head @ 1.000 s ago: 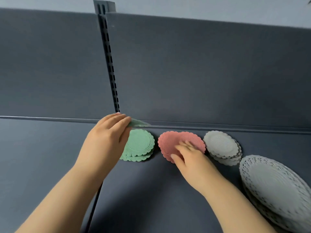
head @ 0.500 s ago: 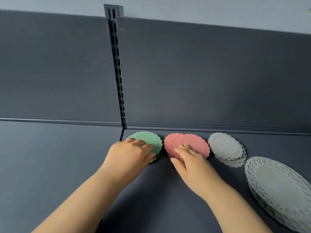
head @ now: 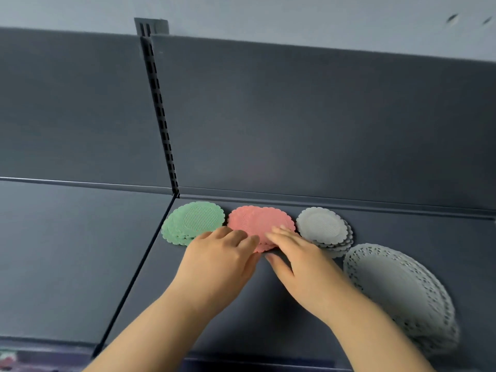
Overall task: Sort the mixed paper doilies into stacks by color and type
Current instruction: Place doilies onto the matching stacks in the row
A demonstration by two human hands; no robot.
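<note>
Three small doily stacks lie in a row along the back of the dark shelf [head: 80,251]: green [head: 192,221], pink [head: 257,221] and small white [head: 322,226]. A stack of large white lace doilies [head: 400,288] lies at the right. My left hand [head: 220,261] has its fingertips on the near left edge of the pink stack, beside the green one. My right hand [head: 300,261] rests its straight fingers on the near right part of the pink stack. Both hands cover the front of the pink doilies.
A slotted upright [head: 161,111] runs down the dark back panel and meets the seam between two shelf boards just left of the green stack. The shelf's front edge [head: 241,361] runs along the bottom of the view.
My left hand let the green doily down onto the green stack, then moved right to the pink stack. My right hand stayed on the pink doilies.
</note>
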